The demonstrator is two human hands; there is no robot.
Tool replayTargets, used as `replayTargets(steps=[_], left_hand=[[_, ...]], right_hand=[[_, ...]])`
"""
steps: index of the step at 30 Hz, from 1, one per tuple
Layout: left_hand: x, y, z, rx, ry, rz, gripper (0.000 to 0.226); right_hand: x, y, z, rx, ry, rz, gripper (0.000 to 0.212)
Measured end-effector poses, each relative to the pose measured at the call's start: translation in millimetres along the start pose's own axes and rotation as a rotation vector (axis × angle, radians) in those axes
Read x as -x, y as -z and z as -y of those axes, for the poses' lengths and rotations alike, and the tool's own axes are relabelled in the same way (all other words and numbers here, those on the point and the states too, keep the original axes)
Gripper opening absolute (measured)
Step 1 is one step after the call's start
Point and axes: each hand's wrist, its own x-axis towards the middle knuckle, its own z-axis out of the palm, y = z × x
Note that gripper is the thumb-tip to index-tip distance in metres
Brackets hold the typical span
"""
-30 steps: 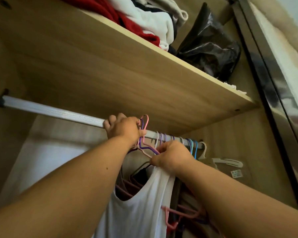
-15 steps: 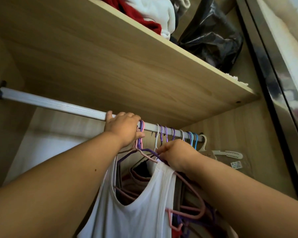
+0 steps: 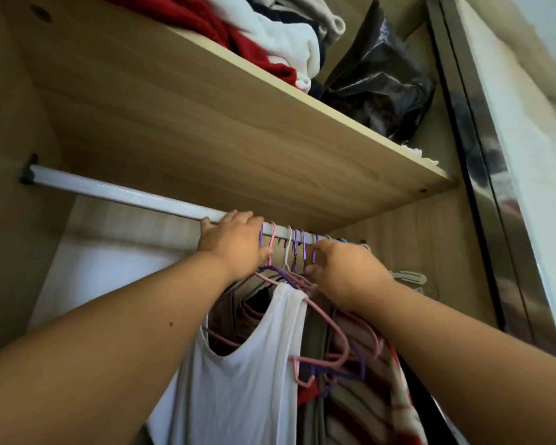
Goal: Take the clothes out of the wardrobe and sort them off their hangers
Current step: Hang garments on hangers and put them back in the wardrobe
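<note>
A silver rail [image 3: 119,194] runs under the wooden shelf [image 3: 206,130]. Several purple, pink and white hanger hooks [image 3: 297,244] crowd its right end. My left hand [image 3: 235,248] curls over the rail just left of them, its thumb against a pink hook. My right hand [image 3: 347,273] is lower and to the right, its fingers curled round the purple hanger necks below the rail. A white tank top [image 3: 238,374] hangs from a pink hanger [image 3: 331,329] between my forearms. Behind it hang dark clothes and a red-striped garment [image 3: 369,403].
Folded red and white clothes [image 3: 264,43] and a black plastic bag [image 3: 382,81] lie on the shelf above. A dark door frame [image 3: 485,175] bounds the right side. The rail's left half is bare, with the pale back panel [image 3: 109,271] behind it.
My left hand lowered the pink and purple hooks it had lifted back onto the rail. My right hand rose from the tank top's shoulder to the hanger necks.
</note>
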Motion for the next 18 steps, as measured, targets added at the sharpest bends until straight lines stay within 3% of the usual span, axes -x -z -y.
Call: replayTargets(steps=[6, 11, 18], left_hand=[[57.1, 31.1, -60.2, 0.202, -0.143, -0.067, 0.063], [142.0, 61.6, -146.0, 0.428, -0.295, -0.093, 0.064], [322.8, 83.5, -291.8, 0.648, -0.573, 0.287, 0.072]], right_hand=[[71.7, 48.2, -29.7, 0.266, 0.117, -0.14, 0.064], [177.3, 91.4, -58.7, 0.359, 0.024, -0.067, 0.076], [386.3, 149.0, -103.4, 0.502, -0.284, 0.213, 0.09]])
